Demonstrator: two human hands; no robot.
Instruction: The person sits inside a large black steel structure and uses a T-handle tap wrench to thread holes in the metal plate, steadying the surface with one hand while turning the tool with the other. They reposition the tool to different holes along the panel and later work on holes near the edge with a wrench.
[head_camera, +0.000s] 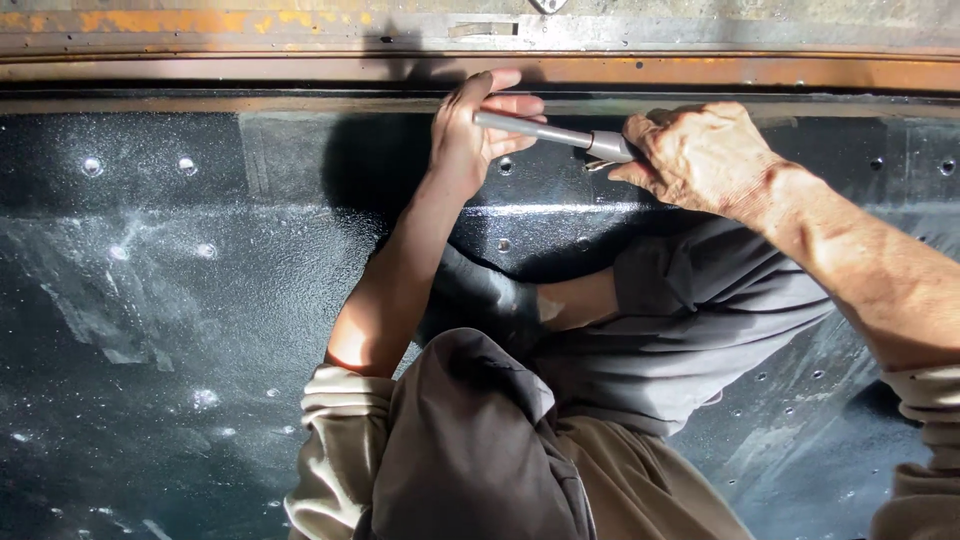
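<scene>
Black coated panel, studded with bolt holes — work surface. Left hand, at 12 o'clock, grip closed round the grey metal tool, steadying its handle end. Right hand, at 1 o'clock, fingers curled over the tool's head — pressing it to the panel.

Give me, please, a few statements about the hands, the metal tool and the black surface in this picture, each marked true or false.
1. Both hands grip one grey metal tool. True: the left hand holds the handle end, the right hand the head end.
2. The tool stands upright. False: it lies nearly level, close under the rusty rim.
3. The black surface has small holes. True.
4. The forearms are covered down to the wrists. False: the beige sleeves are pushed up, leaving the forearms bare.
5. The right hand rests on the knee. False: it is on the tool.
</scene>
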